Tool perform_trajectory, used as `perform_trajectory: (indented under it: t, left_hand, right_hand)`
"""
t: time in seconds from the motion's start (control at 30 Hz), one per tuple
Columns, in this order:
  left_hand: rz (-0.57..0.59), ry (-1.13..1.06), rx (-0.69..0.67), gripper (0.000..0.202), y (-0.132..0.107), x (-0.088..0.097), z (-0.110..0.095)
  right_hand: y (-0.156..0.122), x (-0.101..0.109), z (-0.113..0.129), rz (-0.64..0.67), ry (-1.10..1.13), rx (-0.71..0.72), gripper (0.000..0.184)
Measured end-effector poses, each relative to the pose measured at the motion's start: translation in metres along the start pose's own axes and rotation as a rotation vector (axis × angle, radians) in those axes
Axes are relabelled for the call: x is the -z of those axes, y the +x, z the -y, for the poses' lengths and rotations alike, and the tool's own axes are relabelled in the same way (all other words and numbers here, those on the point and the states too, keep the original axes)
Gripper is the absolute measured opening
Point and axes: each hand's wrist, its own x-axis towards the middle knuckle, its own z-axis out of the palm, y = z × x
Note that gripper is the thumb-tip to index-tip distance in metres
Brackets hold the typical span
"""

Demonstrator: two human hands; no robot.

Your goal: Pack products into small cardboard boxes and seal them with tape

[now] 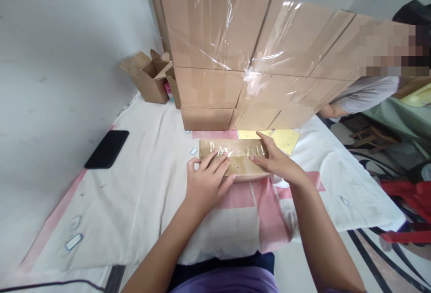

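Observation:
A small flat cardboard box with clear tape along its top lies on the cloth-covered surface in front of me. My left hand rests on its left end, fingers spread flat over the tape. My right hand lies flat on its right end, fingers extended and pressing down. Neither hand grips anything.
A tall stack of taped cardboard boxes stands right behind. An open carton sits at the back left, a black phone left. Yellow sheets lie beside the box. Small labels are scattered. Another person sits at right.

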Motion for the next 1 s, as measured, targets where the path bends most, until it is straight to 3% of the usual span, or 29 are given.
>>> perform_trajectory:
  t: [0.07,0.13,0.33,0.4,0.47,0.6,0.8,0.87,1.0]
  left_hand:
    - [-0.001,-0.001,0.007,0.025,-0.001,0.001,-0.002]
    - [-0.005,-0.003,0.013,0.025,-0.002,0.002,-0.004]
    - [-0.005,0.017,0.008,0.024,-0.001,0.001,-0.003]
    - [0.011,0.022,0.006,0.024,-0.001,0.001,-0.002]
    - [0.023,0.029,0.007,0.025,-0.001,0.001,-0.002]
    - [0.029,0.04,-0.006,0.026,-0.001,0.002,-0.001]
    - [0.033,0.032,-0.01,0.024,0.003,0.003,-0.003]
    - [0.041,0.021,-0.009,0.025,0.002,0.004,-0.003]
    - [0.081,0.005,-0.024,0.028,-0.003,0.008,-0.003]
  right_hand:
    - [-0.01,0.008,-0.003,0.103,0.087,-0.03,0.092]
    - [-0.018,0.011,-0.005,0.111,0.142,-0.043,0.092]
    - [-0.012,-0.004,0.0,-0.03,0.411,-0.136,0.089]
    - [-0.002,-0.008,0.004,-0.1,0.387,-0.146,0.09]
    - [0.009,-0.008,0.007,-0.133,0.282,-0.128,0.08]
    - [0.026,-0.005,0.004,-0.105,0.144,-0.123,0.034]
    - [0.02,-0.003,0.0,-0.084,0.189,-0.097,0.03]
    - [0.012,-0.002,-0.004,-0.002,0.278,-0.102,0.041]
    - [-0.008,0.002,-0.022,0.074,0.424,-0.052,0.082]
